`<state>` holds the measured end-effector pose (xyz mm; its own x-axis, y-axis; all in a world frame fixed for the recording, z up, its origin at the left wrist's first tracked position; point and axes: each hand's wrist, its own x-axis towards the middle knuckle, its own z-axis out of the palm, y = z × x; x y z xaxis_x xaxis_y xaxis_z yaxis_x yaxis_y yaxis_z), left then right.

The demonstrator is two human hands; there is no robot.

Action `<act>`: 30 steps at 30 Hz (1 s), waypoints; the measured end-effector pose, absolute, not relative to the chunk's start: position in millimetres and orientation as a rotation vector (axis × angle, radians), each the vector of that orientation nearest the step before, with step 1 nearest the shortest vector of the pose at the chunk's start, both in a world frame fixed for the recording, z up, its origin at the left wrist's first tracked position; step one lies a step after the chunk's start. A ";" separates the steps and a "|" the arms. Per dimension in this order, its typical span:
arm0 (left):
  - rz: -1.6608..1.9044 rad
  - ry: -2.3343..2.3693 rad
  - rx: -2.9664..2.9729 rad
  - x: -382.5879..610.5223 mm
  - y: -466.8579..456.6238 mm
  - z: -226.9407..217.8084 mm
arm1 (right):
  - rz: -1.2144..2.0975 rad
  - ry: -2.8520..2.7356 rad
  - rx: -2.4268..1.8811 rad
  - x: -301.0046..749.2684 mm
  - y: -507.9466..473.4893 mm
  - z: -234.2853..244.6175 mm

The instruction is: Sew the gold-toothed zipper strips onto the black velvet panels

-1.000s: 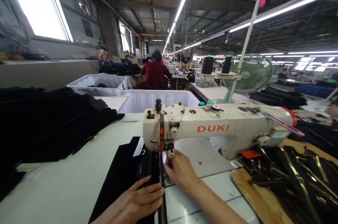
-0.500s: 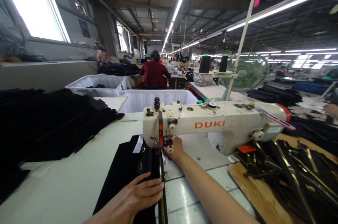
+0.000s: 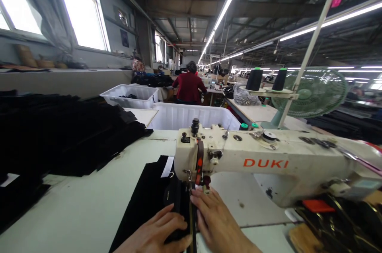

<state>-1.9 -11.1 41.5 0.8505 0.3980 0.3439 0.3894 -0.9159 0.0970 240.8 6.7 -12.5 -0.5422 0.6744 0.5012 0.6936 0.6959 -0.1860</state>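
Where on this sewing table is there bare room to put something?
The widest bare patch of tabletop lies between the dark fabric pile and the black piece under the left hand. A smaller one lies under the sewing machine's arm, beside the right hand. It is crowded near the machine's head, by both hands, and at far right, by gold-trimmed black strips.

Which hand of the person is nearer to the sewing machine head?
Right. The right hand is close below the sewing machine head; the left hand lies on the black fabric, closer to the person.
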 end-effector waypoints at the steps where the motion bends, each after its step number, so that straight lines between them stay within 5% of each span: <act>1: 0.549 0.656 2.995 -1.6 -8.8 42.5 | -0.065 -2.357 -1.051 240.3 8.9 -13.6; 30: 0.368 1.016 2.734 -6.3 28.8 23.5 | -0.132 -2.274 -0.865 235.5 17.6 -17.5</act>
